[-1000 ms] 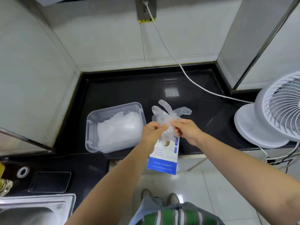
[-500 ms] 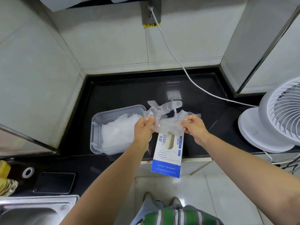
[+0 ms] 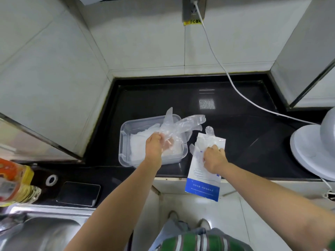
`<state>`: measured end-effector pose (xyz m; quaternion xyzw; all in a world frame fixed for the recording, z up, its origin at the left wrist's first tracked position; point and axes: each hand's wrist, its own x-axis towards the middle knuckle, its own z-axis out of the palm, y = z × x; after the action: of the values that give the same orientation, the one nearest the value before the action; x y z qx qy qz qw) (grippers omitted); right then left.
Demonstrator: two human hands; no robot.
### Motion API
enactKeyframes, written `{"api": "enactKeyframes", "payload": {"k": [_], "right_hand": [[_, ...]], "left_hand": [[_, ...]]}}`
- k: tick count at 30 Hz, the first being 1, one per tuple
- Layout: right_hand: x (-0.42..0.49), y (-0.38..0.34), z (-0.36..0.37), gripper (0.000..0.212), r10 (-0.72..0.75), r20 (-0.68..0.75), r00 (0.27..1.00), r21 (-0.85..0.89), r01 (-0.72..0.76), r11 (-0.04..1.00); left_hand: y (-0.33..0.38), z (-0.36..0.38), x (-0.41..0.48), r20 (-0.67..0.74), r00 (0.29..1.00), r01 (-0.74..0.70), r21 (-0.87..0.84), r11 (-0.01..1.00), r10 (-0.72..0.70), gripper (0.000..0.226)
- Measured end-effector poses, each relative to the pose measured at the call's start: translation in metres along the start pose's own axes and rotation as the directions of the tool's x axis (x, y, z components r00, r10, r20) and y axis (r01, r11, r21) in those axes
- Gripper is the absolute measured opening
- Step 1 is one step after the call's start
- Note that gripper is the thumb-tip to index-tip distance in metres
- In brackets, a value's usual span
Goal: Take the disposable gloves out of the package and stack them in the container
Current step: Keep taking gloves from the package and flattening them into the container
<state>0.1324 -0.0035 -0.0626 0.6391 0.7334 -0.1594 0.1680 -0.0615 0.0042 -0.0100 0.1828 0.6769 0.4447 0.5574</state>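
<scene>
Two hands share the work. The left hand [image 3: 155, 147] pinches a clear glove [image 3: 179, 124] near its cuff, thumb and fingers closed on the film, and holds it above the container [image 3: 123, 142], where a white stack [image 3: 138, 144] of gloves already lies. The glove's fingers trail out past the far rim. The right hand [image 3: 214, 158] curls down on the package [image 3: 204, 180], which lies on the black surface [image 3: 244, 134] just right of the container with its lower end hanging over the edge. Another glove [image 3: 209, 132] pokes out of the opening; whether the right hand also pinches it cannot be told. To do this step well, the left hand should probably bring the cuff down toward the near end of the stack, so the trailing fingers come inside the rim and lie flat rather than draped over the wall. Such thin film clings and catches air, so a slow release and a light press would likely help. The right hand's weight on the package seems useful, since the overhanging end could tip off. A yellow label [image 3: 193, 21] under the wall socket begins with "小心"; the rest is cut off by the white cable [image 3: 235, 87]. The package shows an outlined hand and a blue band with white writing too small to read.
</scene>
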Motion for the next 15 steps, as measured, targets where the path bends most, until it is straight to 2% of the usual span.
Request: {"api": "enactKeyframes", "payload": {"k": [2, 5, 7, 10, 11, 13, 15], "right_hand": [[0.002, 0.003, -0.004, 0.021, 0.003, -0.004, 1.0, 0.069, -0.002, 0.998], [0.003, 0.015, -0.017, 0.037, 0.038, -0.054, 0.998, 0.397, -0.013, 0.918], [0.001, 0.023, -0.025, 0.043, 0.105, -0.157, 0.982, 0.555, -0.001, 0.832], [0.0, 0.024, -0.037, 0.038, 0.187, -0.35, 0.918, 0.613, 0.074, 0.786], [0.002, 0.022, -0.043, 0.032, 0.182, -0.379, 0.907, 0.669, 0.133, 0.731], [0.001, 0.01, -0.06, 0.019, 0.146, -0.373, 0.916, 0.797, 0.235, 0.556], [-0.005, -0.006, -0.08, 0.028, 0.07, -0.267, 0.961, 0.898, 0.222, 0.381]], "left_hand": [[0.004, -0.006, 0.004, -0.009, 1.0, 0.01, -0.017, 1.0, -0.01, 0.023], [0.009, -0.014, 0.014, -0.024, 1.0, -0.001, -0.008, 1.0, 0.0, 0.024], [0.012, -0.018, 0.018, -0.04, 0.999, -0.013, -0.019, 1.0, 0.012, 0.025], [0.018, -0.018, 0.022, -0.012, 0.999, -0.045, -0.016, 0.999, 0.044, 0.027], [0.021, -0.018, 0.023, -0.011, 0.999, -0.05, -0.018, 0.999, 0.05, 0.028], [0.027, -0.019, 0.025, 0.0, 1.0, -0.028, -0.053, 0.998, 0.028, 0.024], [0.032, -0.02, 0.027, 0.035, 0.998, -0.041, -0.052, 0.998, 0.042, 0.023]]}}
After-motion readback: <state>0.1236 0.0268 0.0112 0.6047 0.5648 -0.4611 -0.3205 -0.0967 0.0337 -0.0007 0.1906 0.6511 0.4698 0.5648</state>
